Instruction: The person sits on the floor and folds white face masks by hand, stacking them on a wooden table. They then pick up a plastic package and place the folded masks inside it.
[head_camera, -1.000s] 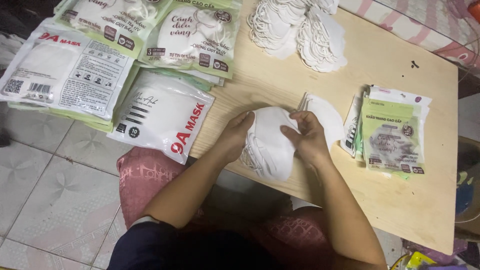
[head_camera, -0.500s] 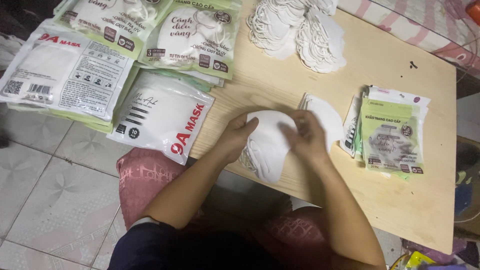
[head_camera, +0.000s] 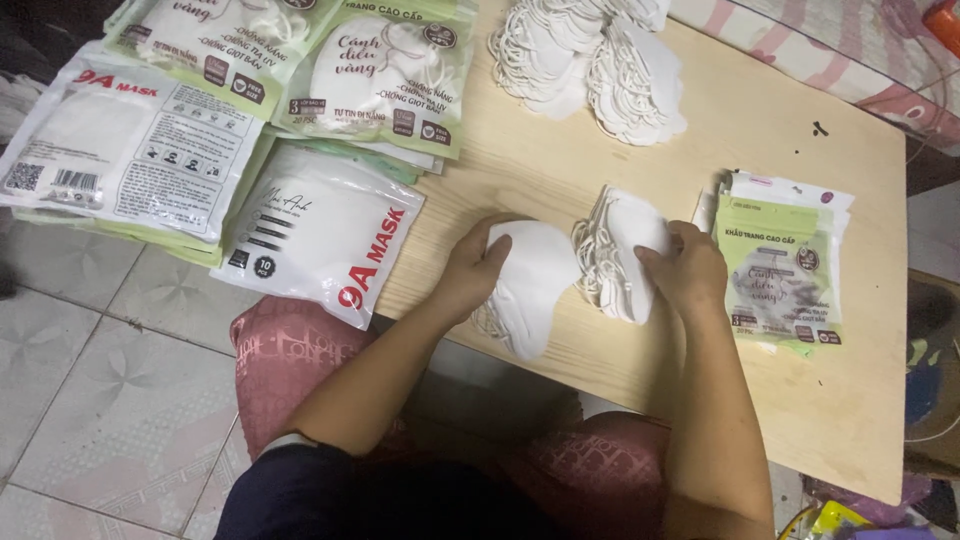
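On the light wooden table (head_camera: 800, 160), my left hand (head_camera: 472, 268) grips a stack of folded white face masks (head_camera: 530, 285) near the front edge. To its right, my right hand (head_camera: 688, 268) rests on a second small stack of white masks (head_camera: 622, 250), fingers closed over its right side. The two stacks lie side by side, almost touching. Right of my right hand sits a pile of flat green-and-white empty mask bags (head_camera: 782, 262).
Two heaps of loose white masks (head_camera: 590, 60) lie at the table's far edge. Filled mask packages (head_camera: 320, 225) overhang the table's left side above a tiled floor (head_camera: 90, 380). A pink patterned cushion (head_camera: 285, 355) lies under my arms. A striped cloth (head_camera: 850, 50) lies beyond the table.
Both hands held one mask stack together before. My right hand has moved right onto the second stack, while my left hand keeps the first.
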